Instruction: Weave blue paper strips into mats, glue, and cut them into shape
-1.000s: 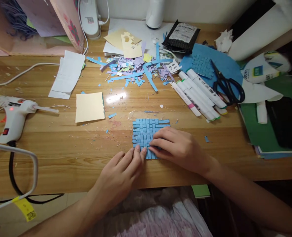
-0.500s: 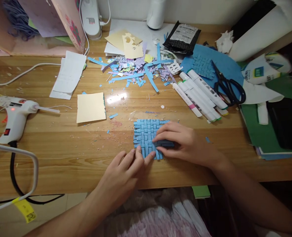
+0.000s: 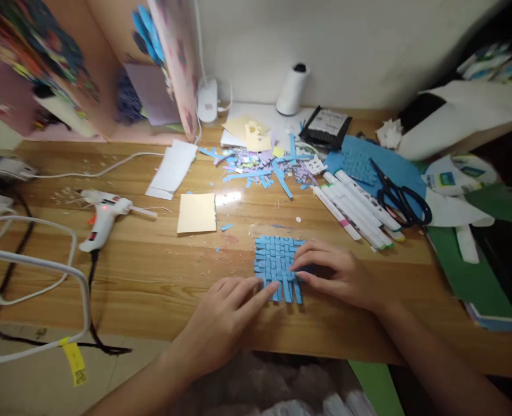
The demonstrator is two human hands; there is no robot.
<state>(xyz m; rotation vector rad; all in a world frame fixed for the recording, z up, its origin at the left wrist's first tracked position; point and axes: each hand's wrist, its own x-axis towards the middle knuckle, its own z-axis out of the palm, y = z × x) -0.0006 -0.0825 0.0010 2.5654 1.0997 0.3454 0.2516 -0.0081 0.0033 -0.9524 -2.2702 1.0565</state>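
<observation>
A small mat woven from blue paper strips (image 3: 277, 257) lies on the wooden desk, its loose strip ends sticking out at the left and bottom. At its lower left edge, the fingertips and thumb of my left hand (image 3: 227, 309) press close together and hold it against the desk. Over the mat's right side, my right hand (image 3: 340, 274) has its thumb and fingers closed around a blue strip, which is mostly shaded and covered by the hand.
A cream paper square (image 3: 196, 214) and a glue gun (image 3: 104, 216) with its red light on lie left. Behind are paper scraps (image 3: 256, 167). Markers (image 3: 355, 211), black scissors (image 3: 401, 199) and a blue paper disc (image 3: 405, 164) lie right. A white wire frame (image 3: 82, 289) stands front left.
The camera view has tilted up and shifted left, showing more wall and shelf. Both hands stay at the mat; my left thumb now lies across its lower strips.
</observation>
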